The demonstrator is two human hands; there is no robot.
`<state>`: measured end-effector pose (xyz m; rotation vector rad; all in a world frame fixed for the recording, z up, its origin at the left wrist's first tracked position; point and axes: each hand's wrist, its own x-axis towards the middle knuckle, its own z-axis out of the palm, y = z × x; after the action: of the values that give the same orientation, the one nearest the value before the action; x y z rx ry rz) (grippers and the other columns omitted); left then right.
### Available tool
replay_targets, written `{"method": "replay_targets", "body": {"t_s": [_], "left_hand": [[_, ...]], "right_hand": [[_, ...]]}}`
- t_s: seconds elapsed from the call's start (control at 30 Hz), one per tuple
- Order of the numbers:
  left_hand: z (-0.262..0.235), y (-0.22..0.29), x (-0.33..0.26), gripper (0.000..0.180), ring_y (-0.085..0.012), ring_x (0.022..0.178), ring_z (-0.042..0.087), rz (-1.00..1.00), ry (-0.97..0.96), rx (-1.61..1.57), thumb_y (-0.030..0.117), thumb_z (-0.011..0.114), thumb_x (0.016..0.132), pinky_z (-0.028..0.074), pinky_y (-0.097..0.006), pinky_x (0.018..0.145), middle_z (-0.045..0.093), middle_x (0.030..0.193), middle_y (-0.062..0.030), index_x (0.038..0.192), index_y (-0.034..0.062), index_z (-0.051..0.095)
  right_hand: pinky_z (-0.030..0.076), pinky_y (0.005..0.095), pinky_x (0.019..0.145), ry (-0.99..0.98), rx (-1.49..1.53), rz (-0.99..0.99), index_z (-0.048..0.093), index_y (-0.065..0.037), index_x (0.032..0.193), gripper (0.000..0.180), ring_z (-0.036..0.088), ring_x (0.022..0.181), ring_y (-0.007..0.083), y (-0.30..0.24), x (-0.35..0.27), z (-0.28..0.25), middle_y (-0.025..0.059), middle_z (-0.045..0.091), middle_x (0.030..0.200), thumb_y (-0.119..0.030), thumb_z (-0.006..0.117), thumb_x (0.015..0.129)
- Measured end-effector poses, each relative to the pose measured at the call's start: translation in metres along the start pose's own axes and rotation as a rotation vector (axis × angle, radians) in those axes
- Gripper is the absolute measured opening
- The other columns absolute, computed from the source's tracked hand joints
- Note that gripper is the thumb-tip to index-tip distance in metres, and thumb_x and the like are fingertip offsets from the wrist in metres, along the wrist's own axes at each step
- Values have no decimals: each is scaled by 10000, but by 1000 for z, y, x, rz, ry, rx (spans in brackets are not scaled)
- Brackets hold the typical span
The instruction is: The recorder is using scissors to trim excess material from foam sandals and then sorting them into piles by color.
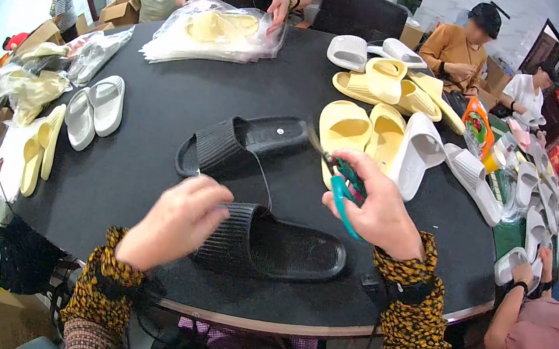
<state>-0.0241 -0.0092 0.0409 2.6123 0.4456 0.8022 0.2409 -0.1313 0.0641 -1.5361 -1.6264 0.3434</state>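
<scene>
Two black slippers lie on the dark table in front of me. The nearer slipper (296,248) has its toe strap partly behind my left hand (175,222). That hand hovers over the strap with its fingers curled together; their tips are blurred, and whatever they may pinch does not show. Beyond it, the farther slipper (213,148) lies tilted, and a thin cord (265,181) runs between the pair. In my right hand (385,204) are scissors with teal handles (343,204), held above the table, their blades pointing up and away toward the yellow slippers.
Yellow slippers (345,126) and white slippers (418,154) crowd the right side. White slippers (106,105) and narrow yellow ones (33,157) lie at left. A person opposite handles plastic bags (169,35) with a yellow pair. Other people sit around the table (156,108).
</scene>
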Motion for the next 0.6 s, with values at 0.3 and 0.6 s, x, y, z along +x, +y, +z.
{"method": "replay_targets", "body": {"t_s": [0.3, 0.6], "left_hand": [[13, -44, 47, 307, -289, 949, 536, 8, -95, 309, 67, 641, 787, 445, -372, 809, 548, 963, -116, 1094, 67, 622], [41, -76, 75, 138, -314, 1218, 409, 277, -235, 433, 175, 649, 791, 318, -444, 1019, 506, 1284, -82, 920, 142, 687]], "right_hand": [[431, 403, 855, -82, -746, -209, 529, -37, 1145, 479, 528, 932, 307, 55, -1, 22, 140, 534, 953, -185, 697, 722], [398, 401, 885, -51, -827, -324, 517, -73, 1150, 556, 513, 979, 291, 52, 3, 35, 111, 514, 983, -204, 741, 659]]}}
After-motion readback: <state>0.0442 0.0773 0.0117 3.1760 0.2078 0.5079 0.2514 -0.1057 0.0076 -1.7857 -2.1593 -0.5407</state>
